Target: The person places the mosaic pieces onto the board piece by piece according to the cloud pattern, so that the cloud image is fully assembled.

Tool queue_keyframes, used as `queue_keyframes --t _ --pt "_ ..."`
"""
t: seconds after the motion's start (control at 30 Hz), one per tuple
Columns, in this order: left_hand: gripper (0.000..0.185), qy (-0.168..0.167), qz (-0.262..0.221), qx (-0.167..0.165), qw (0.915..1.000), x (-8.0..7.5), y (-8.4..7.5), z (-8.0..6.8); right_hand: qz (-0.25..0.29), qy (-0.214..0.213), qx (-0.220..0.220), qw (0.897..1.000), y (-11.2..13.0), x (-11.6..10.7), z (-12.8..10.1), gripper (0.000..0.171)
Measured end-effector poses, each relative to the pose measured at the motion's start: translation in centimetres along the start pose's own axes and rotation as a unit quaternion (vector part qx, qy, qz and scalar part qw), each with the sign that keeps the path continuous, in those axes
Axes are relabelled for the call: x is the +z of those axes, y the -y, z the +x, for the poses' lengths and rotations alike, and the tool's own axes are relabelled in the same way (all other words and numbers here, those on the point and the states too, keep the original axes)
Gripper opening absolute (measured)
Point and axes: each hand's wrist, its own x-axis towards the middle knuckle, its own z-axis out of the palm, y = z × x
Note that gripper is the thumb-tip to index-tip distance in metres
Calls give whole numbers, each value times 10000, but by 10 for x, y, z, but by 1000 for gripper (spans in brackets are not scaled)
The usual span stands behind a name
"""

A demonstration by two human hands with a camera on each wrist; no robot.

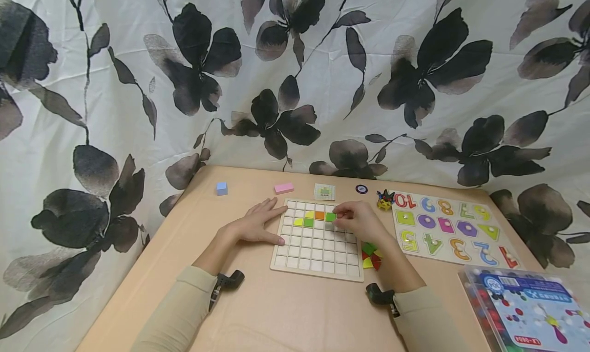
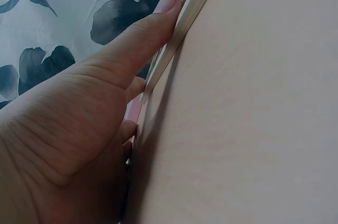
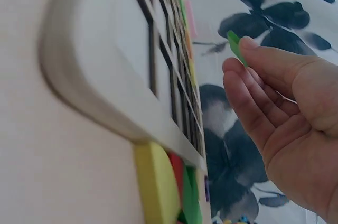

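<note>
Tan table (image 1: pixel 286 311) — grid board (image 1: pixel 318 260) holds 4 tiles; right hand (image 1: pixel 359 220) pinches 1 green tile (image 1: pixel 331 216), left hand (image 1: pixel 258 223) spread flat.

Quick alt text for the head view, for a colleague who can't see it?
A right hand pinches a green tile over a wooden grid board on a table. The left hand rests flat against the board's left edge. A number puzzle lies to the right.

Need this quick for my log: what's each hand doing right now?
Left hand: open, flat beside the grid board, fingers touching its edge.
Right hand: pinching a green tile.
</note>
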Motion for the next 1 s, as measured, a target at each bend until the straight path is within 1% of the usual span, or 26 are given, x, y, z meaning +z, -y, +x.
queue_keyframes --t 0.33,0.43,0.57,0.83,1.0 --pt "107 -14 -1 15 10000 0 1 0 -99 -170 287 9994 7 22 4 26" --pt "108 -22 12 24 10000 1 1 0 -47 -223 372 9990 9 26 5 27" --pt "108 -21 20 22 10000 2 1 0 50 -188 469 9987 10 32 6 28" --pt "108 -22 13 5 10000 2 1 1 -264 -284 313 9988 0 44 10 26" --pt "109 -2 37 -14 10000 2 2 1 -354 -322 211 9986 1 46 9 27"
